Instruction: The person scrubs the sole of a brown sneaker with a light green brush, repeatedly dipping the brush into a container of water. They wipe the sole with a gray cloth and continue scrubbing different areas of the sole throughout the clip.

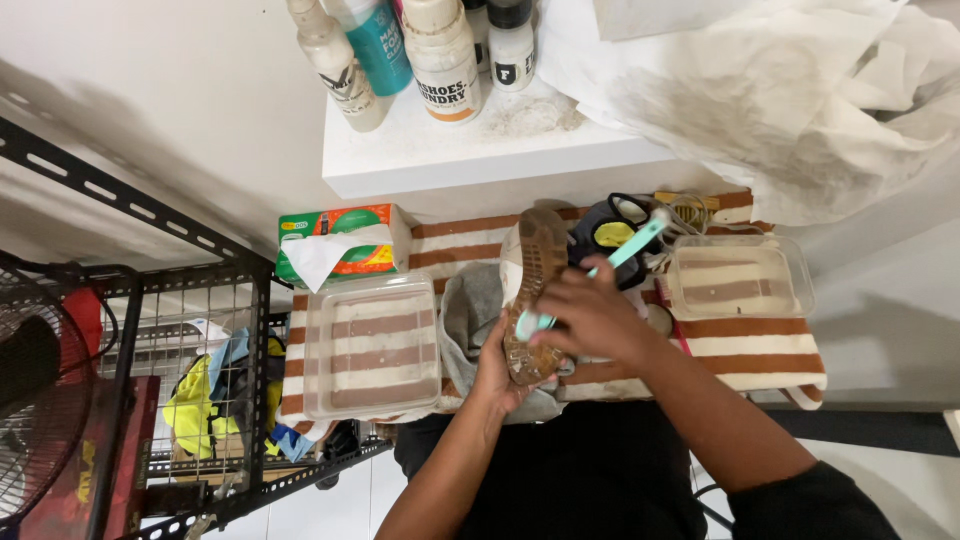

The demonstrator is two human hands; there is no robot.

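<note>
Head view: a shoe is held sole-up above a small table covered with a brown-and-white striped towel, its tan lugged sole turned toward the camera. The left hand is closed around the near end of the shoe from below, with the fingers wrapped about the heel part. The right hand is closed on a teal-handled brush, whose head is pressed against the sole while the handle slants up and to the right. The middle of the shoe is partly covered by this hand. A grey cloth is seen lying just left of the shoe on the towel. To the left of it, a clear plastic tray is set on the towel, and a second clear tray is placed to the right. Behind the left tray, a green-and-orange tissue box with a sheet pulled out is found. A dark bundle of tools is partly hidden behind the shoe and the brush handle. On a white shelf beyond, several bottles are stood together, and crumpled white paper is spread at the right. A black metal rack holding coloured cloths is seen at the left, with a fan at the edge.
</note>
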